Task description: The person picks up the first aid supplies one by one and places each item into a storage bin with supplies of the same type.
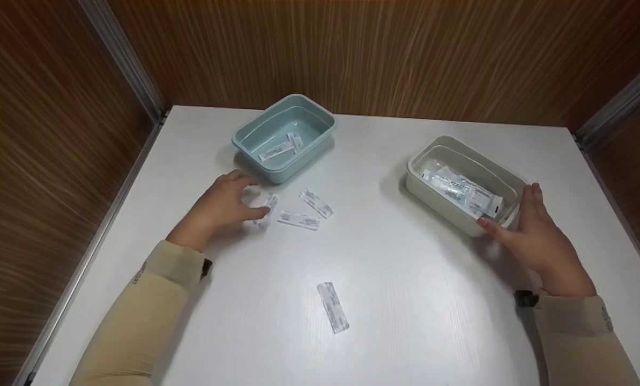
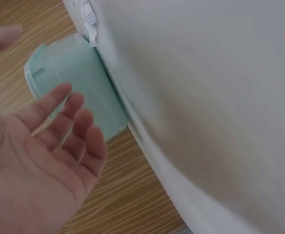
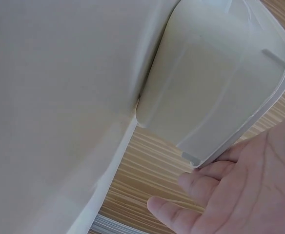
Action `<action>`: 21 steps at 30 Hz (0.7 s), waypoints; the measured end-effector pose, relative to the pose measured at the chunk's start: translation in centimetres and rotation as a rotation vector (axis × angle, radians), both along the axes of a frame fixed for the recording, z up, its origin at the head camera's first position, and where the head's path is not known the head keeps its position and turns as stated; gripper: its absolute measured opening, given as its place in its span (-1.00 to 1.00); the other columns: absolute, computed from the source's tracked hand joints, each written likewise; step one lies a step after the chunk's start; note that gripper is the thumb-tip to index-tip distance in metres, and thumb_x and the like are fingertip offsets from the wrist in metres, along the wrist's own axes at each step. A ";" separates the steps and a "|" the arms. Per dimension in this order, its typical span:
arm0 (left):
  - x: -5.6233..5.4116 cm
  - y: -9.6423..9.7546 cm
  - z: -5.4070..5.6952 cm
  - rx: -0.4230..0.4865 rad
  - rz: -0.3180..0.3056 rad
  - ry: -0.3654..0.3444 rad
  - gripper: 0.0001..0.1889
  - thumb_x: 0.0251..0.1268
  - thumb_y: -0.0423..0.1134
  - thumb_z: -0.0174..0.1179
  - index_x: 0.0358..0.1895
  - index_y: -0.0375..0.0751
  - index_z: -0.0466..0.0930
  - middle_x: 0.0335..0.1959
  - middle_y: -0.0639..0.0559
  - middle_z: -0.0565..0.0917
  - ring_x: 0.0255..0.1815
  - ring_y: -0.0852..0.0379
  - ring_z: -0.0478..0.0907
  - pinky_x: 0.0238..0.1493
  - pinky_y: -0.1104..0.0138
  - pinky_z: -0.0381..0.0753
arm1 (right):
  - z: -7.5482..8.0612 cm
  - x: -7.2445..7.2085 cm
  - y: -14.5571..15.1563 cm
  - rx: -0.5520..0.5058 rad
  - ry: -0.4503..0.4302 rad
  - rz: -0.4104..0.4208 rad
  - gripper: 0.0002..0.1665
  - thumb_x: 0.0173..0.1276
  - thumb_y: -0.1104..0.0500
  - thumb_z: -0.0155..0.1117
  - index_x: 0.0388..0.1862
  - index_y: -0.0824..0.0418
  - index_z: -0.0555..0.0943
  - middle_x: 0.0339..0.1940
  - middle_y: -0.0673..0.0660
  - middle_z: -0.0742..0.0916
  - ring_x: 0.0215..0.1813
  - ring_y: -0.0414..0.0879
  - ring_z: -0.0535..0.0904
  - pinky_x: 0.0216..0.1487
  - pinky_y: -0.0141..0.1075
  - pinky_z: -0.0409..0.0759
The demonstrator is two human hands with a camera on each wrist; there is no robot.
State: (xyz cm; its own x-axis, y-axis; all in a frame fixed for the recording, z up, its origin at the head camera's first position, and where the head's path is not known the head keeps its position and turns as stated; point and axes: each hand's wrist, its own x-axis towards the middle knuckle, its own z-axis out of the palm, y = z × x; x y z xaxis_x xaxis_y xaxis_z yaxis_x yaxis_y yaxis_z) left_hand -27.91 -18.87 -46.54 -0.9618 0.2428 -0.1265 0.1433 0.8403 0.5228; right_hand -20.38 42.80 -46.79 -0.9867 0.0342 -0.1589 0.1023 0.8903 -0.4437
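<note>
My left hand (image 1: 221, 206), fingers loosely bent and apart, hovers by a slim white printed packet (image 1: 272, 202) on the table. The thumb overlaps that packet in the head view; nothing shows gripped in the left wrist view. Two similar packets, one slanted (image 1: 316, 203) and one lying flat (image 1: 298, 220), are just to its right. Behind the hand stands a light blue bin (image 1: 312, 153) holding slim packets (image 1: 277, 150). My right hand (image 1: 540, 241) holds the near right end of a beige bin (image 1: 438, 198), thumb and fingers at opposite sides. Larger clear-and-white packets (image 1: 459, 190) lie inside.
Another slim packet (image 1: 333, 307) lies alone near the front middle of the white table (image 1: 406, 321). Wood-grain panels (image 1: 363, 59) close in the back and both sides, with metal strips (image 1: 132, 64) at the corners.
</note>
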 end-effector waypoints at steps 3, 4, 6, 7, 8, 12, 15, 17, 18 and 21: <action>0.0 -0.3 -0.2 -0.016 -0.059 -0.037 -0.05 0.31 0.15 0.59 0.70 -0.11 0.47 0.79 -0.15 0.34 0.81 -0.26 0.23 0.83 -0.22 0.26 | 0.0 0.0 -0.1 -0.004 0.003 -0.004 0.60 0.58 -0.64 0.13 0.83 0.28 -0.59 0.86 0.23 -0.52 0.81 0.74 -0.21 0.53 0.78 0.10; 0.0 -0.4 -0.3 -0.014 -0.077 -0.047 -0.03 0.30 0.12 0.60 0.72 -0.12 0.44 0.81 -0.15 0.32 0.83 -0.26 0.20 0.85 -0.21 0.23 | 0.1 -0.1 -0.1 -0.002 0.002 -0.006 0.60 0.57 -0.65 0.13 0.84 0.28 -0.58 0.86 0.24 -0.52 0.81 0.74 -0.20 0.53 0.78 0.10; 0.1 -0.6 -0.5 -0.006 -0.104 -0.058 -0.01 0.28 0.06 0.64 0.73 -0.15 0.42 0.82 -0.14 0.30 0.85 -0.25 0.17 0.87 -0.19 0.20 | 0.1 -0.1 -0.2 -0.012 0.002 -0.013 0.61 0.56 -0.66 0.16 0.85 0.27 -0.57 0.87 0.24 -0.50 0.81 0.75 -0.18 0.53 0.79 0.10; 0.1 -0.7 -0.6 0.000 -0.116 -0.060 0.00 0.27 0.03 0.65 0.74 -0.16 0.41 0.82 -0.14 0.30 0.85 -0.25 0.16 0.87 -0.18 0.19 | 0.2 -0.1 -0.2 -0.020 -0.001 -0.020 0.62 0.55 -0.66 0.18 0.85 0.25 -0.56 0.87 0.24 -0.49 0.81 0.75 -0.19 0.53 0.79 0.09; 0.2 -0.8 -0.7 0.007 -0.124 -0.062 0.00 0.27 0.01 0.65 0.74 -0.17 0.40 0.82 -0.14 0.30 0.86 -0.25 0.15 0.87 -0.17 0.19 | 0.2 -0.2 -0.2 -0.033 -0.004 -0.028 0.62 0.54 -0.65 0.20 0.86 0.24 -0.56 0.88 0.23 -0.49 0.81 0.75 -0.20 0.53 0.79 0.08; 0.0 -1.0 -1.0 0.014 -0.147 -0.050 -0.01 0.26 -0.04 0.67 0.73 -0.21 0.41 0.80 -0.15 0.34 0.83 -0.25 0.19 0.86 -0.15 0.22 | 0.2 -0.2 -0.1 -0.089 -0.008 -0.067 0.64 0.50 -0.62 0.31 0.89 0.17 -0.53 0.90 0.22 -0.45 0.83 0.73 -0.25 0.56 0.80 0.02; -0.2 -1.1 -1.1 0.012 -0.160 -0.049 0.01 0.25 -0.05 0.68 0.73 -0.23 0.41 0.79 -0.14 0.35 0.82 -0.25 0.20 0.86 -0.14 0.23 | 0.2 -0.2 0.0 -0.089 -0.008 -0.078 0.65 0.50 -0.61 0.32 0.89 0.18 -0.51 0.90 0.24 -0.43 0.83 0.72 -0.26 0.58 0.79 0.01; -0.2 -1.1 -1.1 0.010 -0.168 -0.057 0.02 0.24 -0.05 0.68 0.74 -0.21 0.39 0.79 -0.13 0.34 0.82 -0.24 0.19 0.86 -0.15 0.23 | 0.3 -0.2 -0.1 -0.082 -0.008 -0.078 0.65 0.50 -0.61 0.32 0.89 0.19 -0.51 0.90 0.25 -0.43 0.83 0.73 -0.25 0.57 0.79 0.02; -0.2 -1.1 -1.2 0.011 -0.171 -0.062 0.03 0.23 -0.06 0.68 0.74 -0.21 0.39 0.79 -0.12 0.34 0.82 -0.24 0.18 0.85 -0.15 0.24 | 0.3 -0.2 -0.1 -0.078 -0.007 -0.075 0.64 0.50 -0.61 0.31 0.89 0.20 -0.51 0.90 0.26 -0.44 0.82 0.73 -0.25 0.57 0.79 0.02; -0.3 -1.2 -1.3 0.009 -0.176 -0.066 0.04 0.22 -0.07 0.68 0.75 -0.19 0.38 0.79 -0.11 0.35 0.83 -0.24 0.17 0.86 -0.15 0.23 | 0.3 -0.3 -0.1 -0.073 -0.005 -0.068 0.64 0.51 -0.61 0.29 0.89 0.21 -0.51 0.89 0.26 -0.45 0.82 0.74 -0.27 0.58 0.79 0.02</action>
